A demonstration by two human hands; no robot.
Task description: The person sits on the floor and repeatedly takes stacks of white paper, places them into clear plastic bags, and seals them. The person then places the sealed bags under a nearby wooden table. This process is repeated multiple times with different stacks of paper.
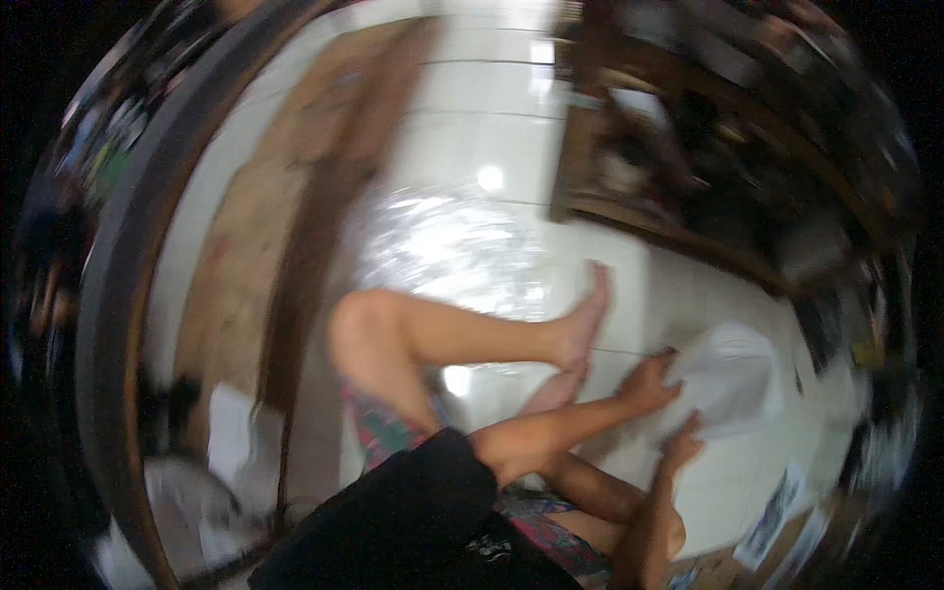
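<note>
White paper sheet (730, 379) lay on the pale tiled floor (492, 128) at the right of the head view, in front of the seated person and just beyond the feet. The sheet appeared rumpled or folded; motion blur hid its exact shape and any markings.

Left hand (649, 382) reached across the body to the sheet's left edge. Its fingers (669, 356) curled against that edge and touched the paper; whether they pinched it or only pressed on it could not be told from the blurred frame.

Right hand (680, 444) rose from the lower edge of the view and met the sheet's lower left edge. Its fingers (694, 423) were in contact with the paper; a firm grasp could not be confirmed.

Position of the body: the person sat on the floor with one bare leg (442, 334) bent, knee raised at centre, and the foot (587, 320) pointing toward the sheet. A black sleeve (393, 521) and patterned shorts (393, 433) filled the lower centre.

Surroundings: a shiny, clear plastic sheet (442, 246) lay on the floor beyond the knee. A brown mat (285, 246) ran along the left. Dark wooden furniture (688, 187) stood at the upper right. More printed papers (777, 511) lay on the floor near the lower right, apart from the held sheet.
</note>
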